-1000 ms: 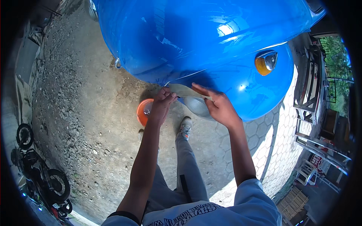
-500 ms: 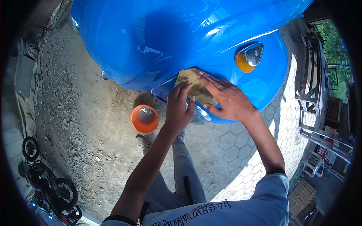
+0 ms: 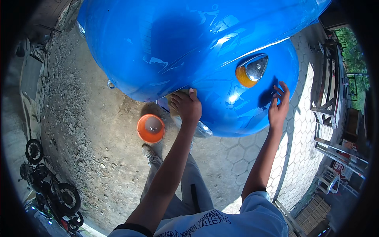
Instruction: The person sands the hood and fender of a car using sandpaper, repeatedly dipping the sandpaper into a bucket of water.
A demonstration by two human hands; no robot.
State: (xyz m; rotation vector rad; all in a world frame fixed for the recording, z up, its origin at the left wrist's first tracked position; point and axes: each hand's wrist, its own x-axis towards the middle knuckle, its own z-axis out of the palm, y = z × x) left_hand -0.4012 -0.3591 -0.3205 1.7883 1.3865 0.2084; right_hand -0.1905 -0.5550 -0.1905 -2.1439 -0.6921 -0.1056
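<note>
The blue car body (image 3: pixel 173 51) is glossy and rounded, with wet-looking streaks. My left hand (image 3: pixel 187 106) is closed on a tan sheet (image 3: pixel 172 106), in the seam between the hood and the fender (image 3: pixel 221 110). I cannot tell whether the sheet is cloth or paper; the hand covers much of it. Over by the fender's right edge, my right hand (image 3: pixel 279 104) is empty with its fingers apart, casting a shadow on the paint. Between the hands, a chrome and amber lamp (image 3: pixel 252 71) sits on the fender. A headlight (image 3: pixel 203 128) shows below my left hand.
An orange bucket (image 3: pixel 151 129) of greyish liquid stands on the ground near my feet. Gravel (image 3: pixel 75 122) lies to the left, hexagonal pavers (image 3: pixel 294 162) to the right. Motorcycles (image 3: pixel 51 185) stand at lower left. A white stool (image 3: pixel 328 179) and wooden racks (image 3: pixel 329 91) line the right.
My right hand has left the tan sheet and moved right toward the fender's edge. The sheet, spread flat before, is now bunched under my left hand, slightly further left.
</note>
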